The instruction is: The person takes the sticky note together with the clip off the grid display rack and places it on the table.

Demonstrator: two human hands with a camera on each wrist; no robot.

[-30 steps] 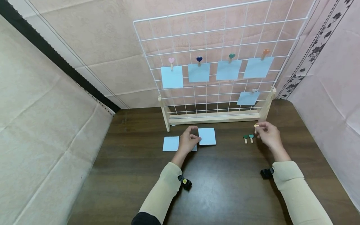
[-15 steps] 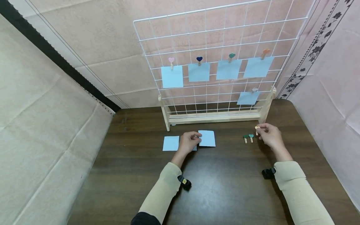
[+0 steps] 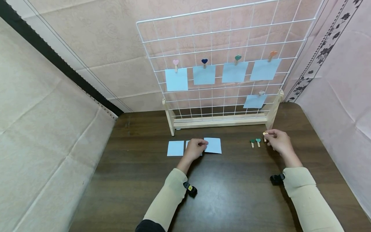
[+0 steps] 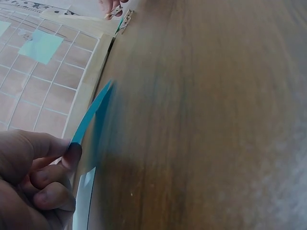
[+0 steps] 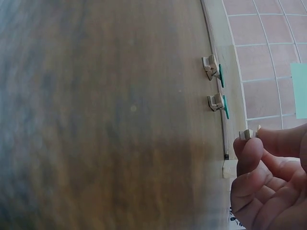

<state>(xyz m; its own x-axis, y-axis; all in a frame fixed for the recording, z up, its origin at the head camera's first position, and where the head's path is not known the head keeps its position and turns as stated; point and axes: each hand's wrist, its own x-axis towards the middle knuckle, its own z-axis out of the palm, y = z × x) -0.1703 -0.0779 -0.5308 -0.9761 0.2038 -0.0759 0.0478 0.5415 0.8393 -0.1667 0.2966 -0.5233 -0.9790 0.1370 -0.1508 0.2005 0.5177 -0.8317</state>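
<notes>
My left hand (image 3: 193,149) pinches a blue paper sheet (image 3: 214,145) by its left edge, thumb against forefinger. In the left wrist view that sheet (image 4: 91,117) tilts up off the table. Another sheet (image 3: 175,148) lies flat to the left, and one more is mostly hidden under the hand. At the right, my right hand (image 3: 280,142) pinches a small wooden clothespin (image 5: 247,134) topped with a yellow heart, held above the table. Beside its fingertips are two clothespins with green hearts, a darker one (image 3: 252,143) and a lighter one (image 3: 258,142).
A white wire grid (image 3: 226,42) in a wooden stand (image 3: 220,121) rises behind the hands. Several blue sheets hang on it from heart clothespins, one of them a lower sheet (image 3: 254,101) at the right. Cloth walls (image 3: 342,80) enclose the brown table (image 3: 232,199).
The pinched sheet and the left fingertips have come slightly nearer to me. My right hand, with its clothespin, has also shifted a little toward me. The grid's sheets hang as before.
</notes>
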